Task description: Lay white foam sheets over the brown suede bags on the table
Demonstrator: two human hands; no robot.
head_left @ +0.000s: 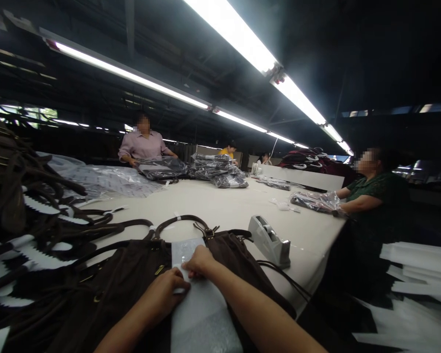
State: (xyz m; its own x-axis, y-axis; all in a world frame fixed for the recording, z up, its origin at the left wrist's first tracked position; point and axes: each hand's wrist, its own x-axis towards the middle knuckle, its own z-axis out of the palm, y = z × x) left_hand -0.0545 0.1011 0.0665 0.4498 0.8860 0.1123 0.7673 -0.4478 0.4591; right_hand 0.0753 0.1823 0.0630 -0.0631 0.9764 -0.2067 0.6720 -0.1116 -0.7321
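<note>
A strip of white foam sheet lies lengthwise over a dark brown bag at the table's near edge. My left hand pinches the strip's left edge, fingers bent together. Just to its right, my right hand presses bent fingers onto the upper part of the strip. The bag's rounded handle stands up beyond the strip. To the right of the bag sits a grey tape dispenser.
Dark bags with white paper pieces are heaped at left. Plastic-wrapped bags lie stacked across the table. A person in pink stands at the far side, another in green at right, both handling wrapped bags. White sheets lie lower right.
</note>
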